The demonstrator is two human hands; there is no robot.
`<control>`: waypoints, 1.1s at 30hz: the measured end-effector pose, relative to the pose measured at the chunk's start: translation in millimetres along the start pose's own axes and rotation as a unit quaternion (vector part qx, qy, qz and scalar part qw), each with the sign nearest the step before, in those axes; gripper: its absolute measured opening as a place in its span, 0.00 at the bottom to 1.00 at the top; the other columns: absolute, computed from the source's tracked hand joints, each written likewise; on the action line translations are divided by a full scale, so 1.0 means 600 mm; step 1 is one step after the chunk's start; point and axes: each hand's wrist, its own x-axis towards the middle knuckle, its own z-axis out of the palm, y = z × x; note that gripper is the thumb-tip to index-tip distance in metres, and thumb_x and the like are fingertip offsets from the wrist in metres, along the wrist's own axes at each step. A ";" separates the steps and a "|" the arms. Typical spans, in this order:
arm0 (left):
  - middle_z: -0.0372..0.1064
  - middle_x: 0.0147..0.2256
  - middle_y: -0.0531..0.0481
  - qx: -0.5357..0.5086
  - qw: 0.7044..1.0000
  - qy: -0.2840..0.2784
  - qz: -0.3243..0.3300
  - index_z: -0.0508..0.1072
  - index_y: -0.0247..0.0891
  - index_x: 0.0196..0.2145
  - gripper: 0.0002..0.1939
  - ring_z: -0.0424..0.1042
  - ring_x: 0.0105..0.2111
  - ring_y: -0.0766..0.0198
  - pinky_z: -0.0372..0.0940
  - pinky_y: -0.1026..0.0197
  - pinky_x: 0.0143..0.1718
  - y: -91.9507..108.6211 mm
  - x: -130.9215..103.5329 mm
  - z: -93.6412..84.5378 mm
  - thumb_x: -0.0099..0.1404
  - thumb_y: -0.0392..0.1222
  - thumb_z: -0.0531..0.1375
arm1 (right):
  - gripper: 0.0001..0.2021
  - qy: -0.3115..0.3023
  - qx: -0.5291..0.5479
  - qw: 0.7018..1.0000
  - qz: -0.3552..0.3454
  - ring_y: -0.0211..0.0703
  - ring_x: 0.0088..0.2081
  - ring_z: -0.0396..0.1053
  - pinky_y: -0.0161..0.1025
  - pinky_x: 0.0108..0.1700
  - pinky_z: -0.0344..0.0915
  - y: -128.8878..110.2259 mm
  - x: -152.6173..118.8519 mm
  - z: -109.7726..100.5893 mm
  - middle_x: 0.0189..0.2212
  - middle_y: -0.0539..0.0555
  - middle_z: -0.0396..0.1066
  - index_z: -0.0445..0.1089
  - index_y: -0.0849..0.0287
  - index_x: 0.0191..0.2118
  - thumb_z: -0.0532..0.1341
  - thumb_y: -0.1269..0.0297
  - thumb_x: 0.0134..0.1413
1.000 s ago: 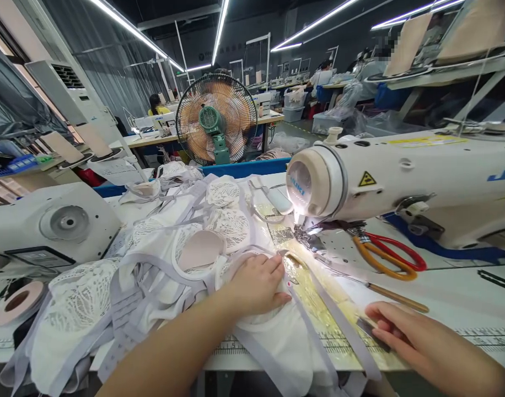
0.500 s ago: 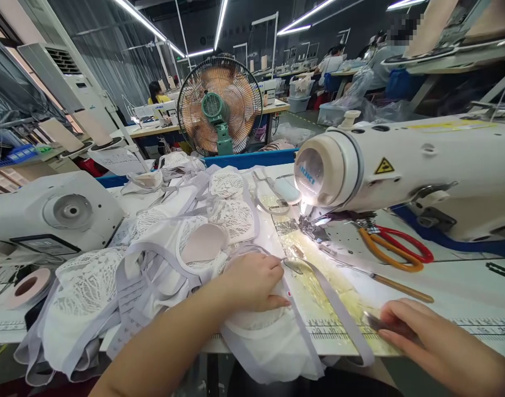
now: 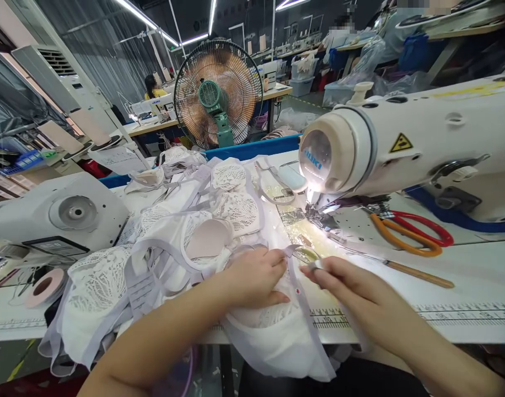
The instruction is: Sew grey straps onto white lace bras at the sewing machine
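A white lace bra (image 3: 277,342) with lilac-grey edging hangs partly over the table's front edge. My left hand (image 3: 256,278) lies on it, fingers curled into the fabric, holding it at the upper edge. From those fingertips a narrow grey strap (image 3: 291,251) runs out to the right. Just right of it is my right hand (image 3: 352,281), closed on a small shiny metal tool (image 3: 316,266) whose body is mostly hidden in the palm. The tool's tip points toward the strap. Behind both hands stands the white sewing machine (image 3: 401,138), its lamp lighting the needle area.
More lace bras (image 3: 99,281) are heaped on the left. Orange-handled scissors (image 3: 405,234), a red-handled pair (image 3: 426,220) and a wooden-handled tool (image 3: 420,274) lie right of the needle. A tape roll (image 3: 46,289) sits far left. A fan (image 3: 217,99) stands behind the table.
My right hand has moved left and up with the metal tool, from the table's front edge to beside my left hand. My left hand stays on the bra. The view has shifted slightly.
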 end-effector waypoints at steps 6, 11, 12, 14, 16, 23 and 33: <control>0.63 0.49 0.41 -0.018 0.999 0.024 -0.029 0.64 0.32 0.50 0.28 0.65 0.42 0.55 0.62 0.54 0.42 0.002 -0.015 0.018 0.61 0.58 0.53 | 0.17 -0.022 0.030 0.999 0.013 0.42 0.29 0.67 0.38 0.30 0.64 0.017 0.081 0.045 0.21 0.49 0.66 0.59 0.55 0.22 0.47 0.53 0.56; 0.58 0.54 0.39 -0.003 0.998 0.051 -0.046 0.55 0.29 0.57 0.37 0.64 0.43 0.53 0.63 0.53 0.39 0.005 -0.007 0.033 0.62 0.62 0.49 | 0.17 -0.029 -0.018 0.999 0.002 0.42 0.27 0.67 0.38 0.28 0.63 0.032 0.095 0.038 0.20 0.49 0.66 0.53 0.54 0.19 0.48 0.53 0.56; 0.58 0.54 0.39 0.003 0.998 0.051 -0.047 0.56 0.28 0.57 0.37 0.64 0.42 0.53 0.63 0.53 0.38 0.006 -0.006 0.035 0.62 0.62 0.47 | 0.17 -0.031 -0.032 0.999 -0.003 0.42 0.26 0.67 0.38 0.28 0.63 0.033 0.095 0.038 0.20 0.49 0.66 0.53 0.54 0.20 0.47 0.54 0.56; 0.62 0.51 0.40 0.004 0.997 0.044 -0.055 0.57 0.29 0.56 0.36 0.65 0.40 0.54 0.63 0.54 0.35 0.010 -0.004 0.036 0.62 0.62 0.47 | 0.15 -0.031 -0.059 0.998 -0.018 0.42 0.25 0.66 0.39 0.28 0.62 0.035 0.092 0.038 0.20 0.49 0.66 0.54 0.53 0.21 0.47 0.55 0.56; 0.64 0.47 0.43 0.001 0.997 0.041 -0.067 0.58 0.30 0.56 0.35 0.65 0.37 0.55 0.62 0.54 0.33 0.012 -0.003 0.033 0.62 0.62 0.48 | 0.13 -0.027 -0.084 0.995 -0.035 0.42 0.25 0.65 0.39 0.28 0.62 0.038 0.088 0.039 0.21 0.50 0.65 0.55 0.53 0.22 0.48 0.57 0.56; 0.61 0.53 0.43 -0.001 0.998 0.010 -0.064 0.58 0.32 0.57 0.34 0.64 0.40 0.54 0.62 0.54 0.34 0.014 -0.003 0.021 0.64 0.61 0.47 | 0.13 -0.001 -0.148 0.984 -0.094 0.47 0.34 0.69 0.44 0.35 0.65 0.058 0.072 0.047 0.31 0.56 0.70 0.67 0.55 0.39 0.48 0.61 0.55; 0.55 0.58 0.42 0.029 0.997 0.026 -0.061 0.61 0.32 0.56 0.35 0.60 0.47 0.52 0.59 0.50 0.44 0.020 -0.006 0.021 0.63 0.63 0.45 | 0.13 0.026 -0.219 0.966 -0.132 0.43 0.31 0.70 0.39 0.31 0.67 0.071 0.070 0.048 0.31 0.54 0.71 0.67 0.56 0.35 0.47 0.61 0.59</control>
